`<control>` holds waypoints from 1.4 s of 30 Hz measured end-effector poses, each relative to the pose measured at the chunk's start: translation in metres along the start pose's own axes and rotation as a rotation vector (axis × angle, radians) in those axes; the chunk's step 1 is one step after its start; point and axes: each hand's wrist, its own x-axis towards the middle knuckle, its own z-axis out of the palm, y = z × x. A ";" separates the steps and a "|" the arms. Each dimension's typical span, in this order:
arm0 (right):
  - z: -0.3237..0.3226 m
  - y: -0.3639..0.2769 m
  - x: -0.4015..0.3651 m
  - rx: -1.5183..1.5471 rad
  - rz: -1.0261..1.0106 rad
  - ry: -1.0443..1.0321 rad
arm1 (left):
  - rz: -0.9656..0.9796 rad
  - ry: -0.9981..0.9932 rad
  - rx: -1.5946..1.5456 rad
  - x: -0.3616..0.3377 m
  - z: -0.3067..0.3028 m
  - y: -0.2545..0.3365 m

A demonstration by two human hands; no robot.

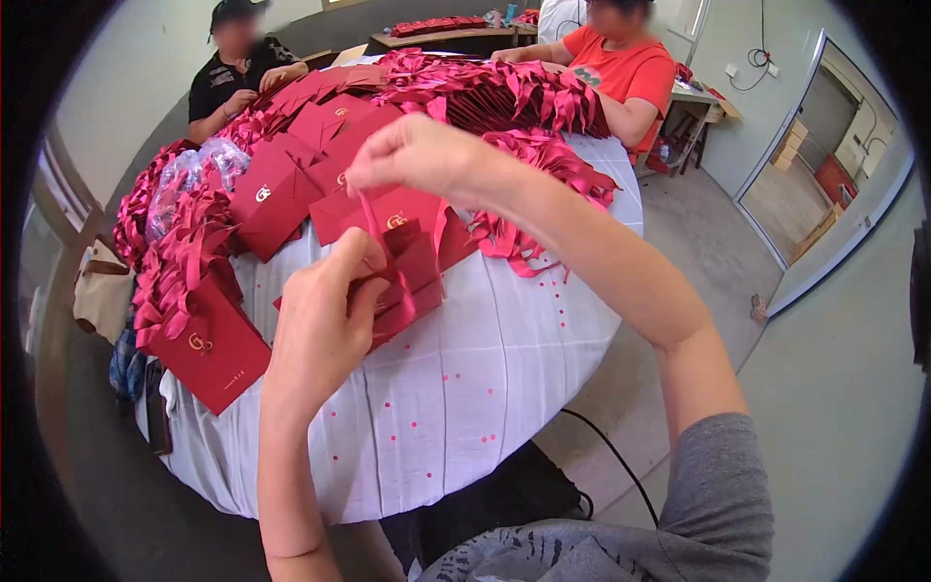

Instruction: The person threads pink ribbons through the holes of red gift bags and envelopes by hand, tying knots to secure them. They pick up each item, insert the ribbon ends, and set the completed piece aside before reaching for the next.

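Bag (417, 281) — red card, likely light, stiff yet easily creased — hangs over the table (465, 388), with the left hand (325, 315) clasped round its side. Ribbon (373, 218), soft and probably slippery, is pinched in the right hand (417, 155); best gripped near its end. A gold "G"-like logo (201, 341) marks a spare bag (233, 373) — the small print is unreadable.

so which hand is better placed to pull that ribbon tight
Right, probably. The right hand pinches the ribbon above the red bag, while the left hand grips the bag itself.
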 end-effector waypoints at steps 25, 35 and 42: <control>0.013 0.024 -0.032 -0.028 -0.140 -0.164 | -0.132 0.023 0.144 -0.001 -0.002 -0.010; 0.031 0.035 -0.028 0.111 -0.173 0.009 | -0.013 0.009 0.212 -0.001 0.002 -0.008; 0.035 0.049 -0.025 0.434 -0.141 0.021 | -0.033 0.029 0.191 0.000 0.003 -0.010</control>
